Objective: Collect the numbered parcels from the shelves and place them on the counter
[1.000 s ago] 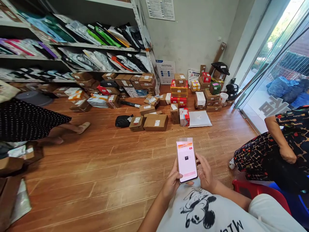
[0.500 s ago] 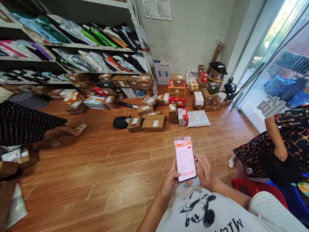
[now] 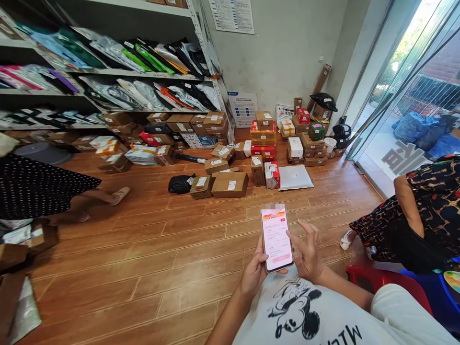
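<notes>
A smartphone (image 3: 277, 239) with a lit pink and white screen is held upright in front of my lap. My left hand (image 3: 254, 270) is closed around its lower left side, the thumb on the edge of the screen and fingertips showing beneath it. At the phone's right edge is my right hand (image 3: 307, 254), its fingers apart, with the thumb or a fingertip at the screen's side. Whether that hand touches the glass I cannot tell. The screen's text is too small to read.
Parcels (image 3: 230, 184) and boxes lie on the wooden floor (image 3: 161, 249) ahead. Shelves (image 3: 136, 72) of packages stand at the left. One person in a dotted skirt (image 3: 43, 184) is at the left; another in a patterned dress (image 3: 381, 223) sits at right, near a red stool (image 3: 391, 282).
My right hand has shifted at the phone's right side: its index finger has lifted and spread, and a fingertip has come to the screen's edge. My left hand keeps hold of the phone.
</notes>
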`<action>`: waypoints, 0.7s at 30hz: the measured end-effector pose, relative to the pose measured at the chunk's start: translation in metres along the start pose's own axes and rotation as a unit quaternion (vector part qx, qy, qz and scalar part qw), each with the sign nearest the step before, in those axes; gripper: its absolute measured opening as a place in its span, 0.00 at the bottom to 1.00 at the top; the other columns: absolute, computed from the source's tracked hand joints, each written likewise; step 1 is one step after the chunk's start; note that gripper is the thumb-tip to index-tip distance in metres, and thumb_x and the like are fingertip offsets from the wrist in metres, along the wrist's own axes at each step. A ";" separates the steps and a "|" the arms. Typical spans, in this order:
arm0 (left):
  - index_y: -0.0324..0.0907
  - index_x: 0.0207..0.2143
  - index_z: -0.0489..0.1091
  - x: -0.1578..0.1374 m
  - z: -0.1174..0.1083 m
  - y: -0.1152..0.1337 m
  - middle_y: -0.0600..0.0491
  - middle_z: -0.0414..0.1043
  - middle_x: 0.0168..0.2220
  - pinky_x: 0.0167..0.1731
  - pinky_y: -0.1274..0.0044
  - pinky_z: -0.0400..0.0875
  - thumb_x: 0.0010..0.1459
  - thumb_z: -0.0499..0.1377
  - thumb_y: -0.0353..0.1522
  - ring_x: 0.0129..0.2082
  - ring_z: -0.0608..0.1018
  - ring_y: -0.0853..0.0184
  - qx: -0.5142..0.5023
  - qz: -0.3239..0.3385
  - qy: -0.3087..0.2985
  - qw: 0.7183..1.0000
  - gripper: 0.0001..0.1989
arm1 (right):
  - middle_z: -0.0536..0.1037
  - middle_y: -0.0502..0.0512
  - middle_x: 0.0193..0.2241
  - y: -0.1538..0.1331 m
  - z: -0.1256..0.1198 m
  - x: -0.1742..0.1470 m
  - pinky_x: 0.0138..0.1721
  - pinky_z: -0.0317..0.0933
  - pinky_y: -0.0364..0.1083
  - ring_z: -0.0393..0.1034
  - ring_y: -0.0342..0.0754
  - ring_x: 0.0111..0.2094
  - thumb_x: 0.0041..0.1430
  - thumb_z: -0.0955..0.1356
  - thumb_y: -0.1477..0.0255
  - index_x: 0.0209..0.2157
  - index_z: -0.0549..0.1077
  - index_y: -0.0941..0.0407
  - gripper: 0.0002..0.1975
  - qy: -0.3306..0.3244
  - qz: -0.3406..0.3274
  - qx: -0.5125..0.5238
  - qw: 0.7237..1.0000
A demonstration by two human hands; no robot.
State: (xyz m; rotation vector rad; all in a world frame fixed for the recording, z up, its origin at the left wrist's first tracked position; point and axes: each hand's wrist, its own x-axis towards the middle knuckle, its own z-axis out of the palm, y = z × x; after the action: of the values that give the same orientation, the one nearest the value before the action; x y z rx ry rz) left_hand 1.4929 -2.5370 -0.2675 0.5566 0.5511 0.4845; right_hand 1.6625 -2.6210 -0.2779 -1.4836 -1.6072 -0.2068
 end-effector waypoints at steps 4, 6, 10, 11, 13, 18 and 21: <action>0.61 0.73 0.32 0.000 0.000 0.000 0.46 0.59 0.70 0.44 0.57 0.80 0.45 0.66 0.36 0.55 0.75 0.44 0.001 -0.008 0.004 1.000 0.61 | 0.56 0.62 0.66 -0.003 0.000 0.002 0.58 0.54 0.68 0.56 0.65 0.61 0.69 0.57 0.63 0.63 0.70 0.46 0.25 0.013 0.021 0.004 1.000; 0.60 0.73 0.32 0.000 0.001 0.001 0.46 0.59 0.70 0.44 0.57 0.79 0.44 0.66 0.36 0.56 0.75 0.44 0.006 -0.008 0.009 1.000 0.61 | 0.58 0.62 0.66 -0.004 0.001 0.002 0.58 0.54 0.68 0.56 0.65 0.61 0.70 0.58 0.63 0.62 0.71 0.46 0.24 0.020 0.029 0.018 0.999; 0.58 0.73 0.33 -0.001 0.005 0.003 0.45 0.61 0.68 0.45 0.57 0.79 0.43 0.66 0.37 0.57 0.73 0.43 0.024 -0.007 0.022 0.999 0.61 | 0.67 0.64 0.60 -0.006 0.009 0.004 0.55 0.61 0.61 0.64 0.60 0.57 0.69 0.61 0.60 0.66 0.63 0.49 0.26 0.037 0.109 0.161 0.980; 0.57 0.73 0.34 -0.001 0.006 0.004 0.46 0.61 0.68 0.45 0.57 0.79 0.42 0.66 0.37 0.57 0.72 0.43 0.029 -0.006 0.024 0.999 0.61 | 0.71 0.64 0.57 -0.006 0.012 0.006 0.52 0.64 0.58 0.68 0.58 0.54 0.69 0.62 0.60 0.66 0.63 0.50 0.27 0.032 0.161 0.219 0.962; 0.56 0.73 0.37 -0.001 0.009 0.004 0.46 0.61 0.68 0.45 0.57 0.79 0.41 0.66 0.37 0.57 0.72 0.43 0.039 -0.002 0.027 0.999 0.60 | 0.77 0.60 0.48 -0.005 0.019 0.013 0.45 0.67 0.51 0.72 0.53 0.45 0.67 0.64 0.59 0.58 0.70 0.53 0.22 -0.001 0.273 0.329 0.904; 0.55 0.73 0.43 -0.001 0.013 0.005 0.47 0.61 0.68 0.45 0.58 0.79 0.39 0.66 0.39 0.56 0.72 0.43 0.048 -0.001 0.045 0.998 0.59 | 0.78 0.51 0.30 -0.004 0.032 0.029 0.32 0.64 0.45 0.68 0.47 0.30 0.55 0.71 0.59 0.34 0.76 0.54 0.12 -0.047 0.409 0.475 0.777; 0.55 0.73 0.45 0.000 0.012 0.003 0.47 0.62 0.68 0.45 0.58 0.79 0.40 0.66 0.38 0.55 0.73 0.44 0.055 -0.001 0.038 0.998 0.58 | 0.80 0.50 0.30 -0.006 0.036 0.032 0.31 0.64 0.44 0.69 0.47 0.29 0.50 0.73 0.61 0.35 0.76 0.54 0.13 -0.028 0.439 0.482 0.758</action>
State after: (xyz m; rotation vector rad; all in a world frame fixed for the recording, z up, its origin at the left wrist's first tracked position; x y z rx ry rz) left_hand 1.4989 -2.5387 -0.2572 0.6439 0.6529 0.4761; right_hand 1.6441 -2.5759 -0.2737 -1.1901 -0.6416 1.0595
